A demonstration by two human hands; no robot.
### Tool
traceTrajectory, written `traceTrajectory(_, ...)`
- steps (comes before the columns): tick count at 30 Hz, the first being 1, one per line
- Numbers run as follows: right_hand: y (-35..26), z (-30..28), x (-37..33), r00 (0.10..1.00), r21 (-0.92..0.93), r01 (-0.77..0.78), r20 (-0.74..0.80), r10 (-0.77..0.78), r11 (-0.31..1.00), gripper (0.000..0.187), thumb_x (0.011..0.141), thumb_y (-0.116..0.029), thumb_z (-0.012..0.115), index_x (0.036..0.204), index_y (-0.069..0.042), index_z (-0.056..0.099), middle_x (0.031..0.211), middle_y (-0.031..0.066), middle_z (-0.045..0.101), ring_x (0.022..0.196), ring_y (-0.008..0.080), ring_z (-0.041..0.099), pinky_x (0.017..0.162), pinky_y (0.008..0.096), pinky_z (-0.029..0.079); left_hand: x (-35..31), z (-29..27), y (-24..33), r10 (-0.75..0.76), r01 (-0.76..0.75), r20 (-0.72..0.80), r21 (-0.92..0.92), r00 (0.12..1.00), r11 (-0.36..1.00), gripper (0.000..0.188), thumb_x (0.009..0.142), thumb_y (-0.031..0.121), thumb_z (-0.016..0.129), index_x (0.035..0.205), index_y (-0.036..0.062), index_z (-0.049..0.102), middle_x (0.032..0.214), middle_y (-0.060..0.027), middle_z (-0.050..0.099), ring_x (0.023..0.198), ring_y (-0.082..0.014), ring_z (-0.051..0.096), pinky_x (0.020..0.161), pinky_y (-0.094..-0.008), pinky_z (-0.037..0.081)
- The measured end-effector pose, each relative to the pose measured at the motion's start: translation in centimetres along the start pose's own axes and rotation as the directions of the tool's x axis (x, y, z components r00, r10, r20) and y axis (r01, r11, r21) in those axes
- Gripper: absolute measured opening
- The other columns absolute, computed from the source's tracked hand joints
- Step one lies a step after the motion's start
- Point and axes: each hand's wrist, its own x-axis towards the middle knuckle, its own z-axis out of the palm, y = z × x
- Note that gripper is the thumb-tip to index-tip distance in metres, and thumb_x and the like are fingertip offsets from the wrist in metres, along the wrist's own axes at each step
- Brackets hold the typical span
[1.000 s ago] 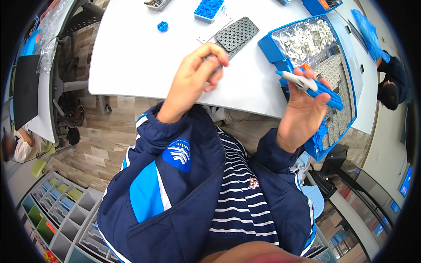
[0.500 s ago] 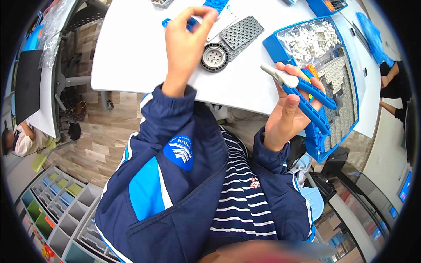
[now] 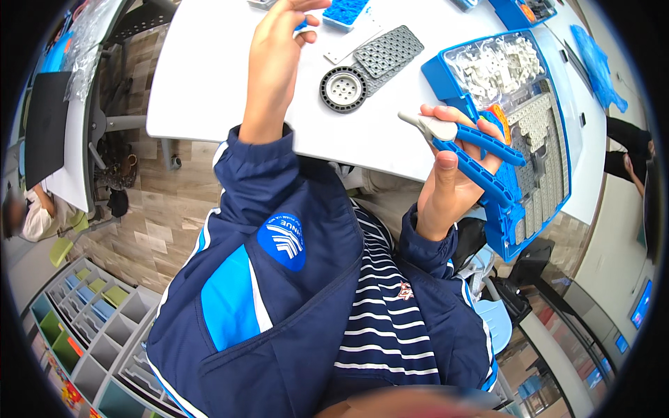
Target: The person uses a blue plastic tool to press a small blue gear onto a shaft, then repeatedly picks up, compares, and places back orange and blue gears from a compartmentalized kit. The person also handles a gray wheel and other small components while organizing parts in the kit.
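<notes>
My left hand (image 3: 273, 66) is over the far left of the white table, its fingers curled round a small blue plastic piece (image 3: 302, 25) that they mostly hide. Blue-handled plastic pliers with light grey jaws (image 3: 437, 128) rest in my right hand (image 3: 453, 184), its thumb against one handle and its fingers behind. The handles are spread, and the jaws point left. Between my hands lies a grey wheel with a black tyre (image 3: 343, 90), touching or attached to grey perforated plates (image 3: 389, 52); I cannot tell which.
Right of my right hand, a blue compartment box (image 3: 433, 75) holds white and grey building parts. A smaller box of blue pieces (image 3: 345, 14) stands at the far edge of view. A crumpled blue bag (image 3: 598, 66) lies at far right, with another person's arm beyond.
My left hand has moved up and left, from above the table onto the blue piece. My right hand has shifted slightly left with the pliers.
</notes>
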Motion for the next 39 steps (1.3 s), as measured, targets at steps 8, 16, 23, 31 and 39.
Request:
traceTrajectory(8,0.4,1.1,-0.1,0.991,0.016,0.134,0.012,-0.134,0.991,0.087,0.082,-0.027,0.09,0.14,-0.01,0.027,0.125,0.0292,0.062,0.113,0.0375,0.066,0.098,0.0475,0.056,-5.6,2.6,1.5,-0.068,0.193,0.443,-0.243,0.894,0.951,0.043,0.1,0.011,0.053,0.137,-0.0116,0.054,0.139,-0.0246,0.059,0.132,-0.0315,0.058,0.12,-0.0426,0.04)
traceTrajectory(16,1.4,1.6,0.2,0.961,-0.171,0.269,0.115,-0.251,0.948,0.085,0.082,-0.028,0.09,0.139,-0.01,0.03,0.123,0.0304,0.063,0.112,0.0388,0.067,0.101,0.0493,0.055,-6.9,4.2,0.8,-0.058,0.096,0.388,-0.08,0.92,0.992,0.038,0.102,0.007,0.052,0.137,-0.0072,0.058,0.13,-0.0205,0.066,0.128,-0.0272,0.061,0.115,-0.041,0.044)
traceTrajectory(23,2.3,1.5,0.4,0.925,-0.243,0.371,0.178,-0.335,0.896,0.083,0.08,-0.02,0.092,0.136,-0.012,0.031,0.125,0.0284,0.063,0.113,0.0374,0.067,0.098,0.0478,0.057,-7.1,4.6,0.6,-0.078,0.092,0.404,-0.014,0.911,0.996,0.035,0.102,0.003,0.05,0.135,-0.0057,0.06,0.128,-0.0188,0.068,0.126,-0.0248,0.062,0.112,-0.0391,0.046)
traceTrajectory(31,2.4,1.4,0.3,0.919,-0.295,0.395,0.126,-0.374,0.87,0.075,0.084,-0.015,0.087,0.133,-0.009,0.031,0.119,0.03,0.064,0.11,0.0362,0.068,0.097,0.0486,0.056,-7.9,5.3,0.9,-0.061,0.056,0.37,0.026,0.927,0.998,0.03,0.105,0.001,0.05,0.131,-0.0044,0.062,0.125,-0.0132,0.069,0.119,-0.0198,0.064,0.105,-0.0353,0.052)
traceTrajectory(39,1.2,0.2,0.7,0.998,0.104,0.047,-0.036,-0.043,0.993,0.044,0.102,-0.008,0.065,0.135,-0.01,0.037,0.122,0.0231,0.062,0.113,0.0302,0.064,0.102,0.0435,0.05,-7.5,5.8,2.1,-0.042,-0.096,0.404,0.315,0.914,0.944,0.029,0.107,0.003,0.042,0.127,-0.0022,0.063,0.095,-0.0065,0.064,0.079,-0.0123,0.06,0.073,-0.0276,0.049)
